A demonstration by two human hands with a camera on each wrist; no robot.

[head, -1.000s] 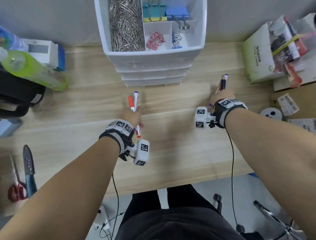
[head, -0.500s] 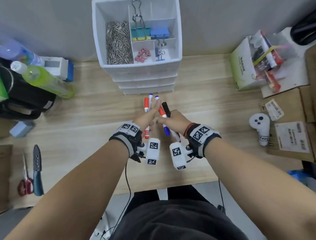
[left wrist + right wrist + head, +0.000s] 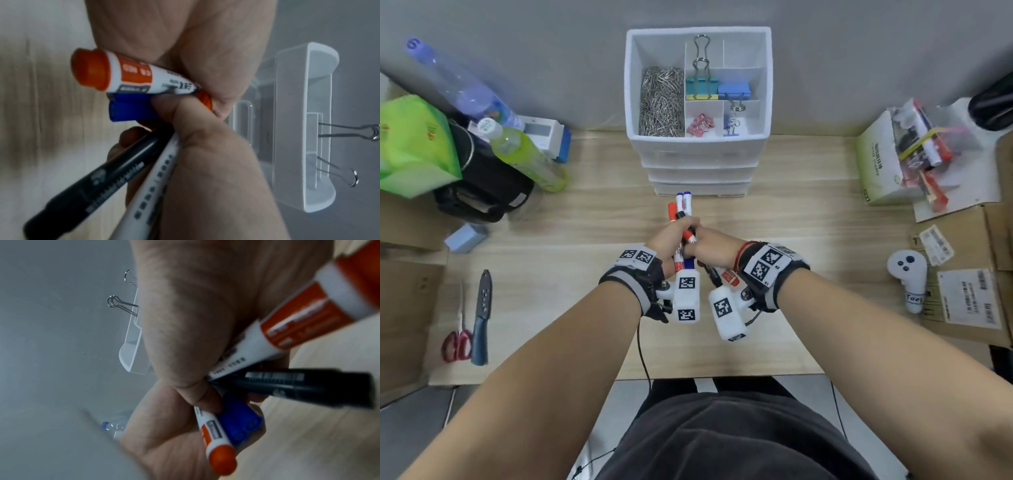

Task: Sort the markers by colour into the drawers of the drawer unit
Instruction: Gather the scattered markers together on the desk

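Both hands meet over the middle of the wooden desk, just in front of the white drawer unit (image 3: 698, 174), whose three drawers are shut. My left hand (image 3: 671, 236) grips a red marker (image 3: 672, 209) and two blue-capped markers (image 3: 685, 202), tips pointing at the unit. My right hand (image 3: 707, 245) grips a red marker (image 3: 308, 318) and a black marker (image 3: 298, 386). The two bundles cross and touch between the hands. In the left wrist view the red marker (image 3: 123, 76), blue ends (image 3: 131, 110) and black marker (image 3: 98, 178) lie together.
The unit's top tray (image 3: 631, 85) holds paper clips and binder clips. Bottles (image 3: 524, 154) and a black bag (image 3: 482, 185) stand at the left, scissors (image 3: 457, 342) and a knife (image 3: 482, 315) front left. A tissue box (image 3: 876, 168), cardboard and a white controller (image 3: 907, 277) sit right.
The hands, apart on the desk a second ago with markers in each, have come together at the centre. Their markers now cross in one cluster.
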